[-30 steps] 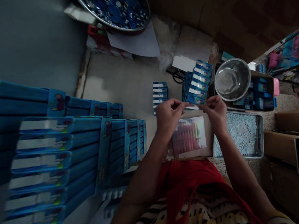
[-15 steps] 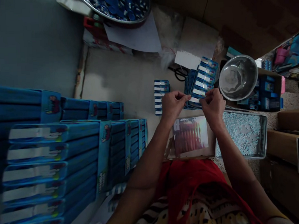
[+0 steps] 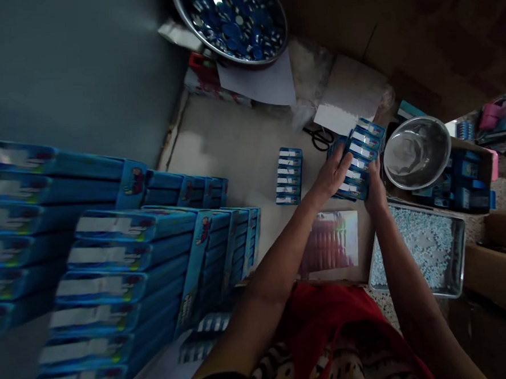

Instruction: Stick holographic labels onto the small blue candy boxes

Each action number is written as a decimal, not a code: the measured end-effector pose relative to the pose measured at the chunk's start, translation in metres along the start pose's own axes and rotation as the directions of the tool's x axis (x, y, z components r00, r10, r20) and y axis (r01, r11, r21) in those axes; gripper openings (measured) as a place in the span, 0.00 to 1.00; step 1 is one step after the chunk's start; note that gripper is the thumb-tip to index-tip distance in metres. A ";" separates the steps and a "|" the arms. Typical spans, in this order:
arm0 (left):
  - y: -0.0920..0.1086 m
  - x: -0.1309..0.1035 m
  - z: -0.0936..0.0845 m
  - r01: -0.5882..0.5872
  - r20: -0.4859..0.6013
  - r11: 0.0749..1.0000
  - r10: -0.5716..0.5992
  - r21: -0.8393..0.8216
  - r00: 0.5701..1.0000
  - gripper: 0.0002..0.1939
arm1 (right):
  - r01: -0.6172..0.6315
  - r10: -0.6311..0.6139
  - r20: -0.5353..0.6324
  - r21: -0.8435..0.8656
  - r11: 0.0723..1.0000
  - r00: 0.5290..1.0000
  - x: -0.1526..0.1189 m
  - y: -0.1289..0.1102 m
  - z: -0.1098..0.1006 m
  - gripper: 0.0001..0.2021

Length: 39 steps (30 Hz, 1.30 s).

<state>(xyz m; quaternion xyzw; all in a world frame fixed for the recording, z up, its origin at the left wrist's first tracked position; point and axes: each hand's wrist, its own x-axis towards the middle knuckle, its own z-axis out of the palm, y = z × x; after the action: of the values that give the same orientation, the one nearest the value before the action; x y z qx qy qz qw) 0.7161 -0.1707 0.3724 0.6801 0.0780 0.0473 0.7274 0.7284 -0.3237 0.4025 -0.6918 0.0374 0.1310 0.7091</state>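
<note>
A strip of blue cards with pale bands (image 3: 364,153) lies slanted between my hands, on top of other blue cards whose edges show at its left. My left hand (image 3: 333,172) is closed on the strip's left edge, its thumb across the front. My right hand (image 3: 376,189) grips the right edge near the lower corner, with some of its fingers hidden behind the cards. Left of them, a second blue card strip (image 3: 289,176) rests flat on the table. Below my hands is a shiny sheet with a row of reddish shapes (image 3: 330,239).
Black-handled scissors (image 3: 319,139) lie above the cards. At right stand a metal bowl (image 3: 417,152), a tray of small pale-blue beads (image 3: 441,223) and a box of blue packs (image 3: 466,168). Stacked blue boxes (image 3: 106,253) fill the left; a basin of blue round pieces (image 3: 283,24) stands behind.
My hands have gone from pinching at the lower end of the card strip to gripping it along both sides. The whole view has shifted, so things appear farther right and lower.
</note>
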 end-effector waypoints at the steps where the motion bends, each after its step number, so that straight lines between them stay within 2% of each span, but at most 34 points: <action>1: 0.007 0.002 0.001 0.025 0.093 0.998 -0.019 -0.054 0.995 0.35 | 0.000 0.000 -0.020 0.032 0.999 1.000 -0.002 0.000 0.008 0.39; 2: 0.012 -0.001 -0.001 0.060 0.149 0.992 -0.043 -0.109 0.988 0.36 | 0.008 -0.007 -0.037 0.034 0.999 0.999 -0.006 0.000 0.016 0.40; 4: 0.020 -0.016 -0.014 0.123 0.154 0.973 -0.093 -0.194 0.984 0.36 | 0.029 -0.030 -0.036 -0.019 0.999 0.999 -0.020 0.000 0.035 0.40; 7: 0.022 -0.053 -0.053 0.174 0.003 0.963 -0.178 -0.205 0.984 0.34 | 0.105 -0.100 0.046 -0.137 0.985 0.994 -0.045 0.010 0.069 0.38; 9: 0.016 -0.073 -0.086 0.204 -0.122 0.969 -0.221 -0.142 0.967 0.34 | 0.169 -0.149 0.122 -0.178 0.969 0.981 -0.053 0.028 0.098 0.37; 11: 0.002 -0.081 -0.116 0.232 -0.229 0.970 -0.244 -0.078 0.942 0.36 | 0.190 -0.159 0.174 -0.179 0.965 0.972 -0.049 0.055 0.127 0.37; 13: -0.021 -0.077 -0.138 0.258 -0.288 0.965 -0.261 -0.046 0.921 0.39 | 0.144 -0.105 0.198 -0.193 0.971 0.974 -0.035 0.087 0.151 0.39; 15: -0.046 -0.068 -0.150 0.286 -0.326 0.958 -0.278 -0.024 0.904 0.39 | 0.078 -0.031 0.212 -0.219 0.973 0.977 -0.018 0.114 0.165 0.41; 17: -0.066 -0.060 -0.153 0.281 -0.324 0.959 -0.260 0.019 0.910 0.39 | 0.053 -0.001 0.223 -0.229 0.972 0.975 -0.008 0.132 0.168 0.41; 20: -0.078 -0.070 -0.145 0.198 -0.389 0.969 -0.128 0.145 0.912 0.40 | 0.087 -0.025 0.225 -0.268 0.959 0.974 -0.021 0.138 0.152 0.42; 21: -0.079 -0.083 -0.140 0.168 -0.457 0.962 -0.053 0.216 0.888 0.38 | 0.113 -0.043 0.229 -0.301 0.947 0.972 -0.032 0.139 0.140 0.42; 22: -0.080 -0.100 -0.133 0.155 -0.538 0.942 0.031 0.297 0.843 0.35 | 0.140 -0.059 0.235 -0.343 0.929 0.970 -0.047 0.140 0.125 0.40; 24: -0.085 -0.148 -0.116 0.184 -0.648 0.873 0.179 0.452 0.741 0.25 | 0.186 -0.079 0.254 -0.432 0.883 0.964 -0.082 0.148 0.085 0.30; 25: -0.091 -0.174 -0.107 0.237 -0.670 0.834 0.197 0.499 0.716 0.20 | 0.172 -0.056 0.250 -0.472 0.864 0.967 -0.100 0.155 0.062 0.24; 26: -0.099 -0.198 -0.099 0.297 -0.668 0.803 0.162 0.517 0.726 0.17 | 0.119 -0.003 0.222 -0.513 0.850 0.975 -0.117 0.162 0.038 0.18; 27: -0.109 -0.218 -0.091 0.346 -0.649 0.794 0.079 0.500 0.757 0.15 | 0.023 0.063 0.134 -0.556 0.831 0.989 -0.130 0.171 0.014 0.14; 29: -0.133 -0.240 -0.079 0.428 -0.571 0.779 -0.111 0.458 0.813 0.11 | -0.134 0.152 -0.031 -0.665 0.735 0.988 -0.147 0.185 -0.029 0.12; 31: -0.158 -0.236 -0.072 0.468 -0.480 0.735 -0.220 0.491 0.849 0.11 | -0.185 0.163 -0.100 -0.706 0.683 0.982 -0.148 0.194 -0.061 0.12; 32: -0.168 -0.226 -0.070 0.462 -0.435 0.703 -0.236 0.541 0.869 0.15 | -0.172 0.153 -0.093 -0.729 0.663 0.984 -0.143 0.197 -0.071 0.11; 35: -0.190 -0.188 -0.066 0.364 -0.257 0.638 -0.259 0.678 0.931 0.25 | 0.007 0.098 0.076 -0.822 0.570 0.992 -0.123 0.204 -0.083 0.13; 37: -0.196 -0.169 -0.062 0.337 -0.193 0.603 -0.292 0.723 0.937 0.24 | 0.124 0.080 0.183 -0.871 0.476 0.980 -0.112 0.211 -0.083 0.19; 39: -0.199 -0.161 -0.058 0.373 -0.197 0.584 -0.343 0.721 0.918 0.18 | 0.153 0.090 0.208 -0.896 0.418 0.974 -0.107 0.218 -0.085 0.25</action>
<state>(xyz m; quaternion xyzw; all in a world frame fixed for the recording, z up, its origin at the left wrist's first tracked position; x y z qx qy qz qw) 0.5403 -0.1561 0.1787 0.8862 0.2390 -0.1237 0.3771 0.5838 -0.4203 0.2122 -0.9455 -0.1324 0.1943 0.2251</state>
